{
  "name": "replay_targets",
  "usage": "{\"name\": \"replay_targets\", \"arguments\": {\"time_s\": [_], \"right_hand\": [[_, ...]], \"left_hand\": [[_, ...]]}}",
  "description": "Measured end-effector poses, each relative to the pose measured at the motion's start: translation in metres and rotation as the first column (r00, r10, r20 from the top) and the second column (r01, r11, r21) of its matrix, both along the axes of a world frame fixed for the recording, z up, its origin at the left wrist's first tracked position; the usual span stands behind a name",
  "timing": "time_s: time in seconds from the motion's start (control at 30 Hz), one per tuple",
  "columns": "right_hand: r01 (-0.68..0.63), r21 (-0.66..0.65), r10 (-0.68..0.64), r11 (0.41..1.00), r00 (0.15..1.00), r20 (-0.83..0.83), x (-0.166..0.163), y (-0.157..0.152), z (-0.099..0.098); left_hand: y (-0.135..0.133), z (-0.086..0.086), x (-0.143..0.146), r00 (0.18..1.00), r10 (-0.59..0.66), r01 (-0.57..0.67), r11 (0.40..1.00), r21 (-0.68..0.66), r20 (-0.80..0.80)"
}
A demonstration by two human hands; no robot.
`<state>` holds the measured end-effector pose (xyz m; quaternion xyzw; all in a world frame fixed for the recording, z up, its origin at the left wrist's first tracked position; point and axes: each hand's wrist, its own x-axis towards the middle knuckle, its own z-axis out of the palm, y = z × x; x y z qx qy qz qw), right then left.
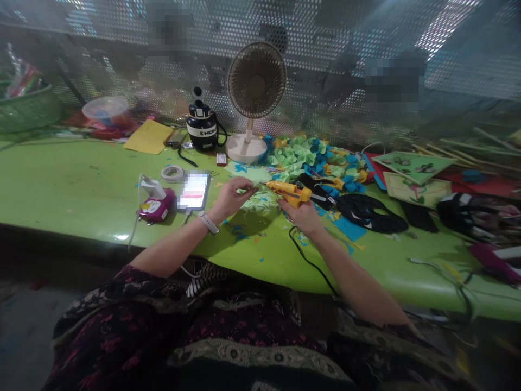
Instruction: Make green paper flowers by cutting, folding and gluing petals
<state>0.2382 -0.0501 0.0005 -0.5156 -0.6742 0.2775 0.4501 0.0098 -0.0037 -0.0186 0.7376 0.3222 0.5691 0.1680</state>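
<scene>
On my feed, both forearms come up from the bottom of the frame and meet near its centre, over the green table (81, 184). The left hand (231, 196), with a pale watch (208, 222) on its wrist, bends inward, its fingertips pinched together on a small pale green paper piece (249, 189). The right hand (302, 215) is clamped around the grip of the yellow glue gun (287, 190). The nozzle points toward frame left at the paper, but I cannot tell whether it touches. The gun's black cord (313, 266) trails toward lower centre. A phone (194, 191) lies just left of the left hand, and a fan (255, 92) stands above centre.
</scene>
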Motion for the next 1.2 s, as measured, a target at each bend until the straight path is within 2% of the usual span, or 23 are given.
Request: {"name": "replay_targets", "arguments": {"time_s": [0.37,0.87,1.2], "right_hand": [[0.021,0.045,-0.021,0.999,1.000,0.009,0.001,0.002,-0.007],[0.021,0.062,-0.021,0.998,1.000,0.004,0.000,0.003,-0.010],[0.038,0.062,-0.040,0.997,0.999,0.036,-0.003,0.001,-0.006]], "left_hand": [[0.001,-0.003,0.000,1.000,-0.004,0.004,1.000,0.006,-0.009],[-0.002,0.001,0.000,0.999,0.002,-0.002,1.000,0.015,-0.032],[-0.002,0.001,0.000,0.999,0.004,-0.003,1.000,0.030,-0.044]]}}
